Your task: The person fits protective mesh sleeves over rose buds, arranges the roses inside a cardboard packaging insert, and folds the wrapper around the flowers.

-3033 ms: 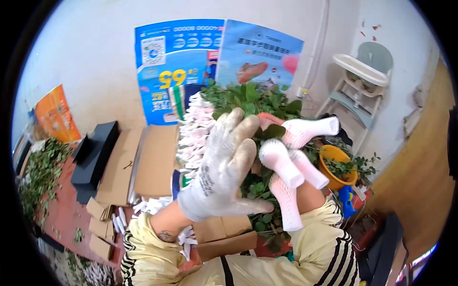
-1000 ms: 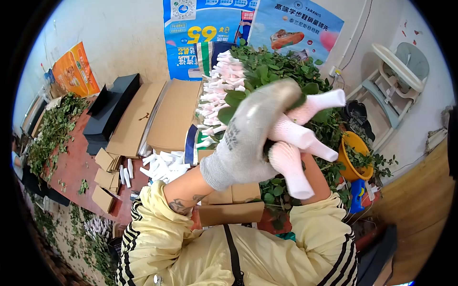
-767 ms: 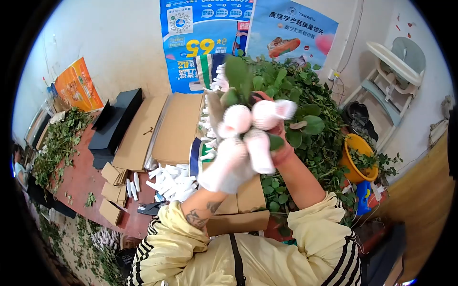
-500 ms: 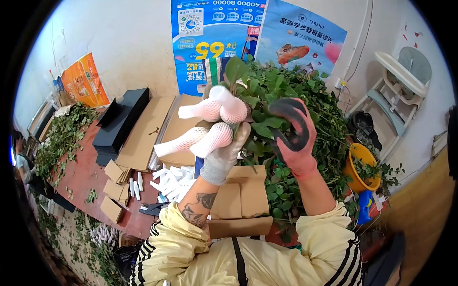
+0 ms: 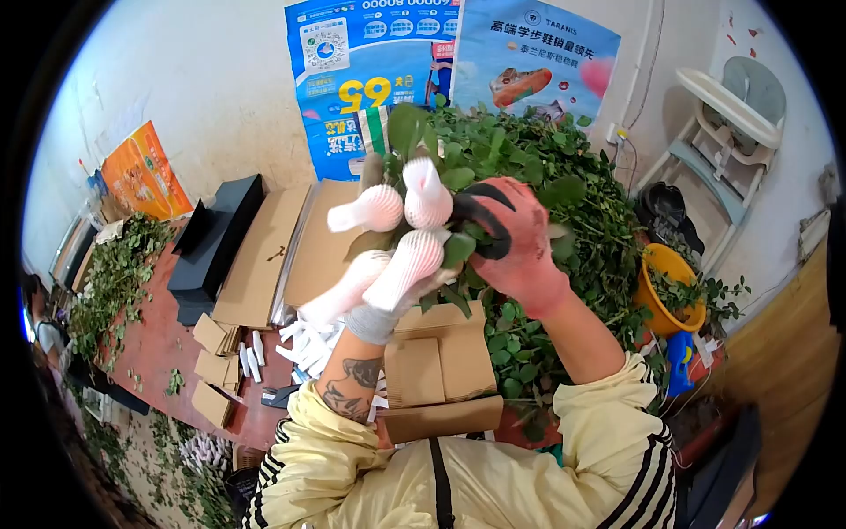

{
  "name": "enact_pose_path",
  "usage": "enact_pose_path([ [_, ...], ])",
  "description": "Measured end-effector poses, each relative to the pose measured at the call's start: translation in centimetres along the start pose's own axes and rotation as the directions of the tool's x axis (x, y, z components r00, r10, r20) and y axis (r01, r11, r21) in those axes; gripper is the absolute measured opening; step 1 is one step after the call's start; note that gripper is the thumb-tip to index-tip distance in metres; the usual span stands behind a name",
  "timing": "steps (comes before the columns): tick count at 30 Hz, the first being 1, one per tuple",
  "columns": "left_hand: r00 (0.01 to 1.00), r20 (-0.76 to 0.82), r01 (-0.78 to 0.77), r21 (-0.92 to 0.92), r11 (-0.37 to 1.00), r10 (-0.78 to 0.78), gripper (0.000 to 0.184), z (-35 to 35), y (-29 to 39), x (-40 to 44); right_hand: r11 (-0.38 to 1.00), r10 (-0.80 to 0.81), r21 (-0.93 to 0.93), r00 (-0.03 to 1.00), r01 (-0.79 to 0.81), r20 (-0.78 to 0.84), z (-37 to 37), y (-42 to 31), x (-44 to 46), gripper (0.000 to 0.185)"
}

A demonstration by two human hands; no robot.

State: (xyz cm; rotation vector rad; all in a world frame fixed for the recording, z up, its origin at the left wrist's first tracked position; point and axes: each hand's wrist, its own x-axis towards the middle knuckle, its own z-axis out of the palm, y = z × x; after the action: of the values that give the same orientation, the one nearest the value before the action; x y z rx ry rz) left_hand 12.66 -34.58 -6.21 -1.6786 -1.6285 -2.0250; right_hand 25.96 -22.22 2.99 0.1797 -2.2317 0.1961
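Observation:
Several flower heads in white-pink net sleeves [image 5: 414, 260] fan out in front of me, pointing left and down. My left hand [image 5: 388, 310], in a pale grey glove, is closed around their bunch and mostly hidden behind the sleeves. Green leaves [image 5: 458, 249] stick out at the bunch's right side. There my right hand [image 5: 515, 242], in a red glove with black fingers, is curled shut on leaves, close beside the sleeved heads.
A leafy heap [image 5: 564, 176] lies behind and right of my hands. Folded cardboard [image 5: 441, 370] is near my body, white sleeves [image 5: 313, 344] left of it. Further left are cardboard sheets [image 5: 260, 264] and a black box [image 5: 216, 247]. A yellow bucket [image 5: 668, 291] stands right.
The sleeved bunch swung from the right to the left, now in my left hand. My right hand, hidden at first and then open-curled, has moved left and closed at the leaves.

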Motion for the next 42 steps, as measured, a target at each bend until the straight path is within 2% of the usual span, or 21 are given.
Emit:
enact_pose_path([
  [2, 0.999, 0.022, -0.035, 0.066, 0.997, 0.034, 0.031, -1.1, -1.0, 0.5, 0.999, -0.050, 0.012, 0.991, 0.052, -0.120, -0.1, 0.4, -0.1, 0.044],
  [5, 0.992, 0.070, -0.119, 0.249, 0.961, 0.104, 0.032, -2.1, -0.2, 1.7, 1.000, -0.028, -0.001, 0.990, 0.028, -0.140, -0.5, 0.6, -0.4, 0.041],
  [7, 0.999, -0.008, -0.047, -0.189, 0.981, 0.046, 0.039, -0.7, 3.2, 2.5, 0.999, -0.034, 0.022, 0.983, 0.039, -0.180, -1.4, 0.6, -0.3, 0.039],
  [9, 0.993, -0.045, 0.072, -0.461, 0.885, -0.105, 0.046, -0.8, 3.0, 2.2, 0.998, -0.062, -0.032, 0.953, 0.055, -0.297, -2.4, 0.5, -0.1, 0.038],
  [10, 0.982, -0.063, 0.109, -0.586, 0.803, -0.179, 0.050, -0.9, 3.0, 2.2, 0.994, -0.104, -0.009, 0.881, 0.112, -0.461, -1.9, 1.1, 0.1, 0.039],
  [11, 0.978, -0.091, 0.100, -0.590, 0.801, -0.190, 0.049, -0.6, 3.1, 2.1, 0.997, -0.040, -0.073, 0.881, 0.006, -0.471, -2.2, 1.1, -0.3, 0.039],
  [13, 0.976, -0.111, 0.093, -0.570, 0.816, -0.189, 0.046, -0.2, 3.6, 2.1, 0.988, 0.139, 0.124, 0.850, -0.088, -0.509, -2.0, 1.2, 1.0, 0.040],
  [15, 0.995, -0.063, 0.048, -0.408, 0.912, -0.080, 0.044, 0.1, 3.5, 2.5, 0.995, 0.098, 0.071, 0.887, -0.074, -0.452, -1.8, 1.5, 2.4, 0.038],
  [17, 0.998, 0.033, -0.042, -0.198, 0.979, 0.049, 0.042, 0.4, 3.6, 2.9, 0.984, 0.176, 0.043, 0.883, -0.175, -0.435, 0.4, 2.2, 2.6, 0.037],
  [19, 0.992, 0.062, -0.110, -0.069, 0.992, 0.114, 0.041, 0.4, 3.6, 3.5, 0.996, -0.085, -0.068, 0.917, 0.064, -0.391, 0.6, 1.6, 3.0, 0.038],
  [20, 0.992, 0.041, -0.117, -0.043, 0.992, 0.119, 0.040, 0.1, 3.2, 4.1, 1.000, 0.019, 0.000, 0.990, -0.019, -0.139, 0.2, 1.5, 3.3, 0.040],
  [23, 0.992, -0.091, -0.092, -0.084, 0.992, 0.084, 0.039, -0.7, 1.7, 5.6, 0.997, -0.007, 0.072, 0.951, 0.031, -0.310, 0.3, 2.2, 2.8, 0.036],
  [27, 0.994, -0.103, -0.001, -0.322, 0.947, -0.034, 0.041, -1.4, 4.0, 5.4, 0.997, 0.037, 0.073, 0.946, -0.014, -0.323, -0.3, 0.9, 2.0, 0.041],
  [29, 0.995, -0.075, 0.022, -0.416, 0.909, -0.058, 0.044, -0.6, 4.4, 5.2, 0.948, 0.207, 0.264, 0.974, -0.178, -0.088, -0.3, -0.6, 2.9, 0.045],
  [30, 0.996, -0.060, 0.036, -0.462, 0.886, -0.071, 0.045, -0.4, 4.5, 5.1, 0.899, 0.277, 0.381, 0.954, -0.216, -0.112, -0.5, -1.0, 3.0, 0.041],
  [31, 0.996, -0.053, 0.038, -0.462, 0.886, -0.071, 0.045, -0.4, 4.4, 5.1, 0.899, 0.282, 0.380, 0.952, -0.219, -0.116, -0.7, -0.7, 3.1, 0.041],
  [33, 0.997, -0.033, 0.045, -0.529, 0.847, -0.073, 0.045, -0.8, 4.0, 5.1, 0.851, 0.195, 0.474, 0.974, -0.227, 0.116, -1.1, 0.3, 4.0, 0.039],
  [34, 0.996, -0.047, 0.038, -0.524, 0.851, -0.074, 0.044, -0.9, 3.7, 5.0, 0.897, 0.155, 0.415, 0.987, -0.156, 0.035, -1.0, 0.0, 3.7, 0.039],
  [38, 0.990, -0.082, 0.076, -0.392, 0.917, -0.117, 0.060, -1.3, 3.0, 4.7, 0.939, 0.160, 0.290, 0.981, -0.185, 0.109, -0.2, -0.5, 3.5, 0.040],
  [40, 0.991, -0.021, 0.113, -0.391, 0.913, -0.132, 0.047, -1.3, 3.6, 4.9, 0.987, 0.002, 0.159, 0.973, 0.036, -0.232, 1.4, -0.8, 2.4, 0.039],
  [42, 0.997, 0.074, 0.000, -0.341, 0.940, 0.026, 0.045, -1.6, 2.1, 5.3, 0.996, -0.020, 0.073, 0.957, 0.043, -0.289, 2.4, -0.1, 2.0, 0.039],
])
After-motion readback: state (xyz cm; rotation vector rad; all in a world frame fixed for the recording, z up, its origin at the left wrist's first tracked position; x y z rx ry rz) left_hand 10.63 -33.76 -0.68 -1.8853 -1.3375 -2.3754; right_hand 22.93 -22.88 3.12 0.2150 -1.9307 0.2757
